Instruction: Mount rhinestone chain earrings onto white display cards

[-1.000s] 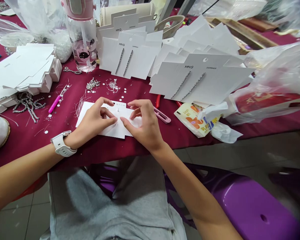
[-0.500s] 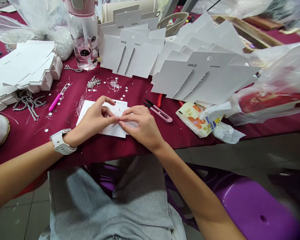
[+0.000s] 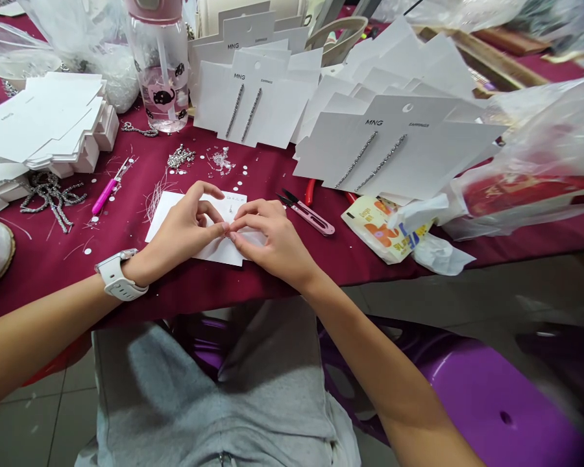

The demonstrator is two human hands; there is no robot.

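Observation:
My left hand (image 3: 189,224) and my right hand (image 3: 267,240) meet fingertip to fingertip above a white earring card (image 3: 219,254) lying on the dark red cloth. Thumbs and index fingers of both are closed in a pinch; what sits between them is too small to make out. A tiny shiny piece shows on the card just above the fingertips. Close by lie a pile of small silver beads (image 3: 181,157), some clear plastic bits (image 3: 221,160) and a tangle of fine thread (image 3: 156,201). To the right of my right hand are pink thread snips (image 3: 311,215).
Finished-looking cards with silver chain earrings (image 3: 253,97) stand behind, more cards (image 3: 394,146) at right. A water bottle (image 3: 163,78) stands at the back. Left are stacked white cards (image 3: 39,123), silver chains (image 3: 53,198) and a pink-handled tool (image 3: 106,194). A patterned packet (image 3: 384,230) lies right.
The view has shifted very slightly. Both hands keep almost the same pose, fingertips still together over the card, with only small finger movement.

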